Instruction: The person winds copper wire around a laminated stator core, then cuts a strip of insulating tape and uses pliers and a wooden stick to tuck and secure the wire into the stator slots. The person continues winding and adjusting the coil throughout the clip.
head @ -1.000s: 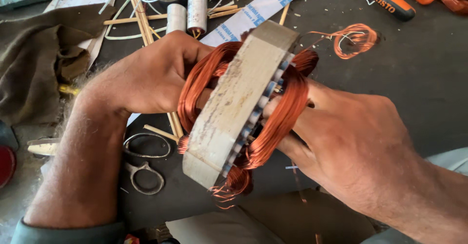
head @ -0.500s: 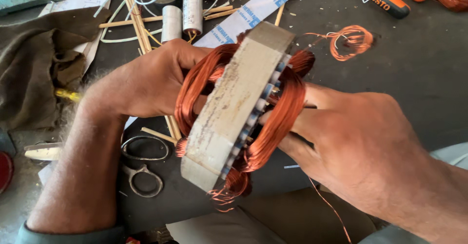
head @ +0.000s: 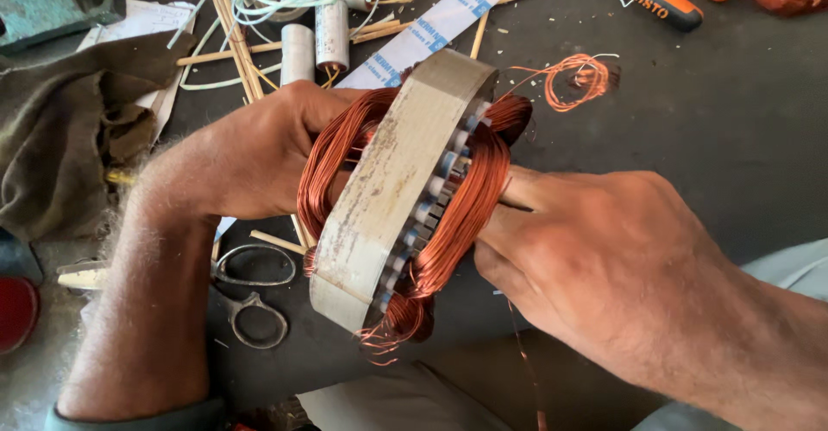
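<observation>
Head camera looks steeply down, close above the cluttered workbench.

Your left hand and forearm are bare, no glove, no ring or watch showing. Fine hair runs along the forearm, catching the light at its outer edge. A dark grey-green cuff or rolled sleeve edge shows at the near end of that arm, bottom left. Your right hand is bare too, knuckles and back of hand dusty-looking, hair on the wrist. A pale grey sleeve shows at the right edge behind it.
</observation>
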